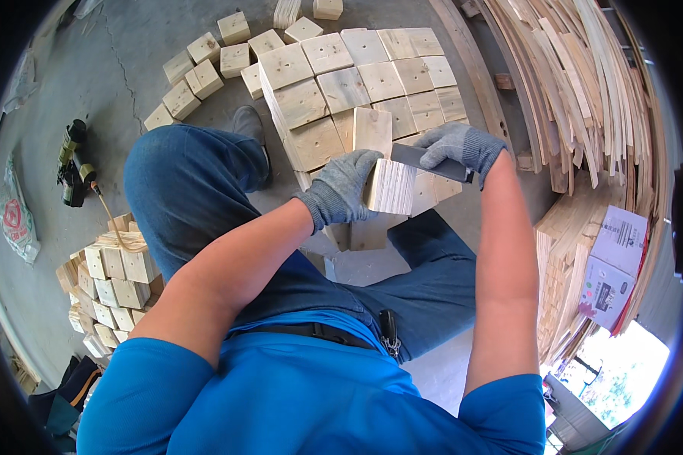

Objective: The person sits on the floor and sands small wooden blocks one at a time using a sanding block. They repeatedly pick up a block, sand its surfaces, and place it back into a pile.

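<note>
My left hand, in a grey knit glove, is closed around a pale wooden block whose near face shows fine parallel lines. My right hand, gloved the same way, grips a dark grey flat rectangular block. One edge of this dark piece meets or nearly meets the wooden block; contact is hard to tell. Beneath both hands stands a large stack of square wooden blocks, many with a small mark in the middle. A single block lies raised on top of that stack, just beyond my left hand.
Loose wooden blocks lie on the concrete floor at far left. Another block pile stands by my right-bent knee's left side, near a torch-like tool with a hose. Long wood strips and a cardboard box are at right.
</note>
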A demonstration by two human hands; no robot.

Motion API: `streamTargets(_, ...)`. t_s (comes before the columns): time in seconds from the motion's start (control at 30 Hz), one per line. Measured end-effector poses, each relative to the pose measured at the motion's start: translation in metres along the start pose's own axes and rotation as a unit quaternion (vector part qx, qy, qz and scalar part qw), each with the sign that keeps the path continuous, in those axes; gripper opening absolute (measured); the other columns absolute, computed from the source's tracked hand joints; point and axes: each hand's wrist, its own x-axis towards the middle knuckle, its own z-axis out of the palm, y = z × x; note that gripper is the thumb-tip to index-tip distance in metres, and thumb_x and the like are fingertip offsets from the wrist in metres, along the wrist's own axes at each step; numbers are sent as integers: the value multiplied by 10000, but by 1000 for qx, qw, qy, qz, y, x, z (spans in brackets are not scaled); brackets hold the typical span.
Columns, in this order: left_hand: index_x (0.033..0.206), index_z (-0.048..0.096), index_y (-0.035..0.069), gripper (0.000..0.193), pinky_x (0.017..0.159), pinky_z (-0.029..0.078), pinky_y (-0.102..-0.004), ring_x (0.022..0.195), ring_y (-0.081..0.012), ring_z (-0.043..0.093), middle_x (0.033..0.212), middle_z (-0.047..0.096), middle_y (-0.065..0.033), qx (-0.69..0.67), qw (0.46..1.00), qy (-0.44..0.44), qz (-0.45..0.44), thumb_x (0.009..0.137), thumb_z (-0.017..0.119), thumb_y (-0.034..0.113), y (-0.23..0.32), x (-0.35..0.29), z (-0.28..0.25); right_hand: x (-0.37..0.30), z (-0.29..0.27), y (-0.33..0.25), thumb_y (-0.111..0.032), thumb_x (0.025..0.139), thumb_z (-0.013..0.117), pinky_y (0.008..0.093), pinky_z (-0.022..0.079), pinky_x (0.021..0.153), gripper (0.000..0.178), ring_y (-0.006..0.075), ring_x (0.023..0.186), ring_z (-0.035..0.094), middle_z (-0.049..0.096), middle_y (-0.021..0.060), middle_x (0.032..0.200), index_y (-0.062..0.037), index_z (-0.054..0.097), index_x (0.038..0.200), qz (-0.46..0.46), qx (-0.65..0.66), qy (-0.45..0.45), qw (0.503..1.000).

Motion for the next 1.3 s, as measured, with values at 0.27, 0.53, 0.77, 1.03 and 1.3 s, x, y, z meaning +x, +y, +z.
streamTargets(0.27, 1454, 534, 49, 963, 1084, 539, -493, 1224, -447, 659, 1338, 638, -245, -13, 1000, 4, 1, 690, 926, 485, 2, 0, -2, 14, 15, 20, -328, 810, 801, 362, 570, 979, 626, 278, 1079, 743, 791, 175, 1235, -30, 755, 1359, -23, 55, 8, 998)
streamTargets(0.53, 1458, 529, 52, 976, 1088, 539, -485, 1236, -448, 656, 1345, 632, -252, -10, 1000, 7, 6, 676, 937, 470, -1, -2, 2, -26, 59, 44, -251, 870, 855, 355, 588, 988, 705, 282, 1092, 758, 752, 223, 1315, -21, 631, 1497, -47, 209, 212, 953)
streamTargets(0.77, 1467, 517, 52, 978, 1106, 531, -481, 1258, -451, 645, 1362, 625, -253, -6, 1000, -10, -5, 675, 950, 426, -2, -1, 2, -44, 131, 47, -270, 854, 893, 391, 543, 1098, 739, 332, 1270, 706, 708, 253, 1397, 25, 631, 1478, -104, 159, 412, 891)
streamTargets(1.03, 1487, 501, 55, 1016, 1104, 533, -488, 1286, -442, 635, 1395, 616, -251, 13, 1000, 4, -4, 642, 953, 395, 3, -1, 1, -62, 228, 13, -328, 825, 901, 577, 457, 1134, 832, 503, 1338, 555, 531, 293, 1535, -84, 571, 1549, -93, -45, 534, 839)
streamTargets(1.3, 1502, 484, 58, 1057, 1108, 528, -499, 1288, -444, 633, 1397, 611, -255, 2, 1000, -7, -13, 645, 966, 446, 2, -1, 3, -87, 266, 8, -319, 795, 910, 589, 465, 1070, 842, 475, 1306, 561, 509, 257, 1560, -167, 577, 1553, -96, -79, 514, 849)
